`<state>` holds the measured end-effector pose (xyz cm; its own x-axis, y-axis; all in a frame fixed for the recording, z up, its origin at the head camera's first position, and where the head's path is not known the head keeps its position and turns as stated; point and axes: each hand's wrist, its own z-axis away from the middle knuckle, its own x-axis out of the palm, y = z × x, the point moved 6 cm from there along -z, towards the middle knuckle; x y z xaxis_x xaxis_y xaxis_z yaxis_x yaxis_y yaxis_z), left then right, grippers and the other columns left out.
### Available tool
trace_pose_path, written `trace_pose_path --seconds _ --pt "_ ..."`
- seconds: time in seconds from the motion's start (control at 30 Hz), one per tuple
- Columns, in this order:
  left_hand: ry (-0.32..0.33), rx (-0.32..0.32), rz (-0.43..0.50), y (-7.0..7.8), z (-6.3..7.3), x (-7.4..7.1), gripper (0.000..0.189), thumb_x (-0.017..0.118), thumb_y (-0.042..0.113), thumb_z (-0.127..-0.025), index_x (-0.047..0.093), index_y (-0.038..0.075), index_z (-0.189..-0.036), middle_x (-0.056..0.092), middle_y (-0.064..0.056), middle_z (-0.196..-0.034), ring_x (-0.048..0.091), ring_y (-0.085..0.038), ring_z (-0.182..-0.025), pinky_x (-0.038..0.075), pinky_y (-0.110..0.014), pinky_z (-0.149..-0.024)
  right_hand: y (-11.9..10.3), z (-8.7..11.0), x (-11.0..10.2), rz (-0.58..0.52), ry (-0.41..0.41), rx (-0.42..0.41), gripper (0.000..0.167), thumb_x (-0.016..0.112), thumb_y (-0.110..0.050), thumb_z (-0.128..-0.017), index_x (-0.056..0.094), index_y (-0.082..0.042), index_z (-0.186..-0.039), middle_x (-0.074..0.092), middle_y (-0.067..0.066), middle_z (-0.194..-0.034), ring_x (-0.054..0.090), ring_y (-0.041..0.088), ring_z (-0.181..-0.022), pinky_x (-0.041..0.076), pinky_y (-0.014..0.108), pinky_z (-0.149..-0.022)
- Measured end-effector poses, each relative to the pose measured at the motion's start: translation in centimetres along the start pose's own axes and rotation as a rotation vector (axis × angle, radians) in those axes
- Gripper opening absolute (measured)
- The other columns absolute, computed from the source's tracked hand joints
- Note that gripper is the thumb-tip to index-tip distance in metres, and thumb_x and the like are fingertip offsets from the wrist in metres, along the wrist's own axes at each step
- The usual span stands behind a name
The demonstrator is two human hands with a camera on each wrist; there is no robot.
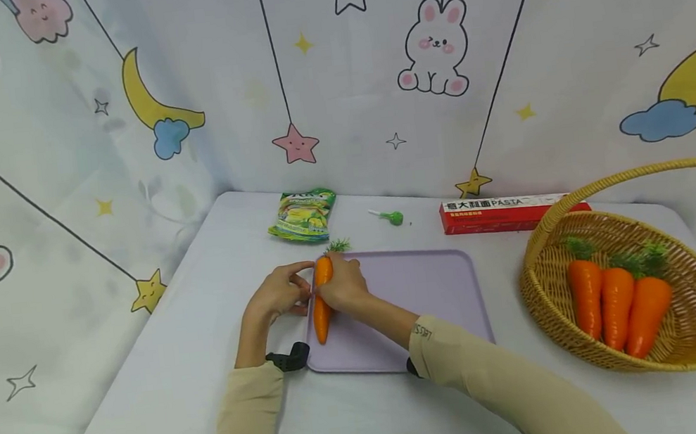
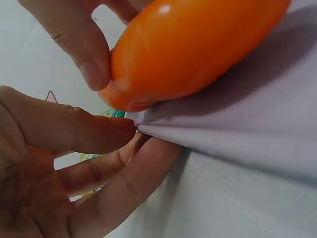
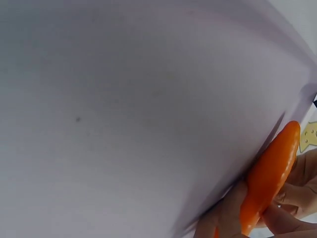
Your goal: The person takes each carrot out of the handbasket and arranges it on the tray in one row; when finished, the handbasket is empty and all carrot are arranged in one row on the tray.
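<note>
An orange carrot (image 1: 321, 321) with a green leafy top lies lengthwise along the left side of a lilac tray (image 1: 420, 294). My right hand (image 1: 344, 284) grips the carrot near its upper part, thumb and fingers on either side, as the right wrist view also shows. At the tray's left rim, my left hand (image 1: 279, 291) pinches the edge between thumb and fingers. In the left wrist view that thumb (image 2: 114, 133) is on top of the rim, just below the carrot's thick end (image 2: 163, 59).
A wicker basket (image 1: 543, 317) with three carrots (image 1: 618, 302) stands at the right. Behind the tray are a green snack bag (image 1: 303, 216), a green lollipop (image 1: 394, 218) and a red pasta box (image 1: 488, 218). A patterned curtain (image 1: 358, 67) hangs behind the table.
</note>
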<state>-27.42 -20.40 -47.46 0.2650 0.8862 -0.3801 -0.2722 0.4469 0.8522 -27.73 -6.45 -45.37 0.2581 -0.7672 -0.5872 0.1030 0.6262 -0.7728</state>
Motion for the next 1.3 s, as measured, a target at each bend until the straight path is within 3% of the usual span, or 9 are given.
trace_pose_path --seconds 0.47,0.67,0.8,0.97,1.1,1.3 --pt "0.002 0.0 -0.019 0.0 0.0 0.2 0.064 0.052 -0.015 -0.089 0.05 0.005 -0.15 0.06 -0.019 -0.105 0.061 -0.027 -0.085 0.064 -0.037 -0.068 -0.1 0.3 -0.1 0.05 -0.061 -0.073 0.066 0.077 -0.015 -0.087 0.047 -0.007 -0.145 0.062 0.016 -0.105 0.06 0.029 -0.093 0.056 0.039 -0.076" --pt "0.002 -0.006 -0.015 0.0 0.0 0.3 0.065 0.053 -0.016 -0.088 0.051 0.006 -0.149 0.059 -0.019 -0.104 0.06 -0.027 -0.083 0.063 -0.036 -0.067 0.2 1.8 -2.4 0.102 -0.106 -0.082 0.073 0.071 -0.017 -0.093 0.036 -0.006 -0.156 0.063 0.02 -0.129 0.063 0.031 -0.099 0.057 0.044 -0.085" --pt "0.003 -0.01 -0.026 0.0 0.2 0.0 0.066 0.054 -0.015 -0.088 0.05 0.006 -0.15 0.058 -0.019 -0.104 0.06 -0.027 -0.083 0.064 -0.036 -0.067 0.6 3.9 -5.6 0.066 -0.155 -0.047 0.073 0.071 -0.022 -0.096 0.035 -0.014 -0.158 0.061 0.02 -0.131 0.068 0.03 -0.087 0.059 0.038 -0.074" --pt "-0.021 -0.001 -0.037 0.3 0.1 -0.1 0.065 0.053 -0.015 -0.09 0.046 0.004 -0.152 0.056 -0.021 -0.107 0.06 -0.028 -0.084 0.064 -0.036 -0.069 1.7 7.6 -12.2 0.065 -0.183 -0.031 0.064 0.069 -0.023 -0.098 0.041 -0.02 -0.156 0.061 0.016 -0.126 0.07 0.026 -0.076 0.059 0.036 -0.071" --pt "-0.036 0.005 -0.055 0.4 0.1 -0.4 0.065 0.054 -0.013 -0.092 0.043 0.004 -0.153 0.054 -0.022 -0.111 0.06 -0.028 -0.085 0.064 -0.035 -0.071 3.1 9.8 -17.7 0.051 -0.161 -0.031 0.059 0.065 -0.021 -0.1 0.043 -0.017 -0.154 0.061 0.018 -0.127 0.069 0.024 -0.085 0.062 0.037 -0.073" --pt "-0.084 0.011 -0.06 0.1 0.1 0.2 0.063 0.054 -0.01 -0.095 0.038 0.002 -0.156 0.054 -0.024 -0.115 0.061 -0.027 -0.086 0.064 -0.034 -0.073 6.7 13.0 -24.6 -0.031 -0.113 0.032 0.057 0.062 -0.019 -0.102 0.041 -0.01 -0.154 0.057 0.024 -0.126 0.063 0.031 -0.095 0.063 0.04 -0.076"
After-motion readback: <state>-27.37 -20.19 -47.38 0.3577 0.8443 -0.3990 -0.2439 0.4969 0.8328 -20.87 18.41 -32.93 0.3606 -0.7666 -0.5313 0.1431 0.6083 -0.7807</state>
